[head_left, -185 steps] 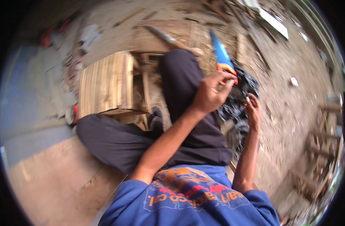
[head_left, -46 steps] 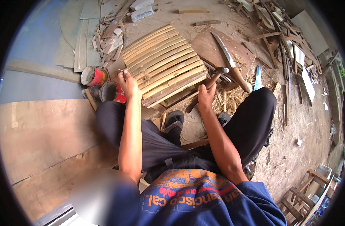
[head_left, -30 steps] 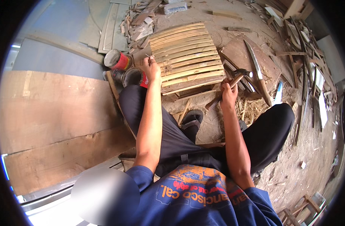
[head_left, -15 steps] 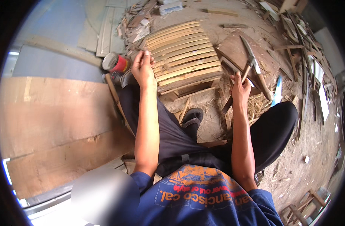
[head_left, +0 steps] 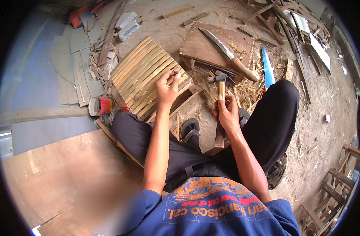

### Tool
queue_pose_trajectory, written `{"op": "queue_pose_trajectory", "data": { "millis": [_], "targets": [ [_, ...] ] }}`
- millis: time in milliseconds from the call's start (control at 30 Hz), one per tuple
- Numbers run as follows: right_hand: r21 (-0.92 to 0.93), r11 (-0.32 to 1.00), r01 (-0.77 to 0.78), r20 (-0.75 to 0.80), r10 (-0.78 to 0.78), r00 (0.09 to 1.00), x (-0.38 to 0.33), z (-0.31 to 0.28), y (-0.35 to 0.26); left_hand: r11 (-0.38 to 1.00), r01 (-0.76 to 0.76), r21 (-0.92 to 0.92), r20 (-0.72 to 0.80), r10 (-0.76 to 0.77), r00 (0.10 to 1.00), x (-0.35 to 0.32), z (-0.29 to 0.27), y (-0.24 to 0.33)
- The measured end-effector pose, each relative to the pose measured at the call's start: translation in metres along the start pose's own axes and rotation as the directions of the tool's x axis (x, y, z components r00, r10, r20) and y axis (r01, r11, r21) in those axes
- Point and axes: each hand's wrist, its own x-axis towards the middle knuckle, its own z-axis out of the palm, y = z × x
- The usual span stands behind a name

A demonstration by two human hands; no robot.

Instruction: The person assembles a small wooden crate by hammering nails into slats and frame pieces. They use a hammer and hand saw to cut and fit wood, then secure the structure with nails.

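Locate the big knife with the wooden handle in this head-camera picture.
The knife lies on a brown wooden board in the upper middle, just beyond the hammer held in the right hand, with a blue-bladed tool to its right.

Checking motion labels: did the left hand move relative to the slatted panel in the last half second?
Yes. The left hand shifted from the slatted bamboo panel's left edge, by the red can, toward its right edge, nearer the hammer.

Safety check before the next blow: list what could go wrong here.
1. The left hand pinches something small, perhaps a nail, at the slatted bamboo panel; a hammer blow from the right hand could hit its fingers.
2. The bare-bladed knife lies loose on the board, close to the hammer's likely swing.
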Motion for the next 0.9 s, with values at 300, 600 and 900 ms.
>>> {"op": "queue_pose_trajectory", "data": {
  "millis": [300, 600, 900],
  "targets": [
    [0.013, 0.997, -0.08, 0.038, 0.08, 0.996, 0.004, 0.011, -0.014, 0.93, -0.18, 0.321, 0.069, 0.167, 0.984, -0.006, 0.001, 0.01],
    [-0.204, 0.952, 0.227, 0.038, -0.224, 0.974, 0.008, 0.024, -0.003, 0.836, -0.324, 0.443, 0.145, 0.29, 0.946, -0.003, 0.006, 0.013],
    [-0.345, 0.889, 0.301, 0.237, -0.228, 0.944, -0.016, 0.024, -0.057, 0.847, -0.289, 0.447, 0.125, 0.26, 0.957, -0.012, 0.004, 0.023]
  ]
}}
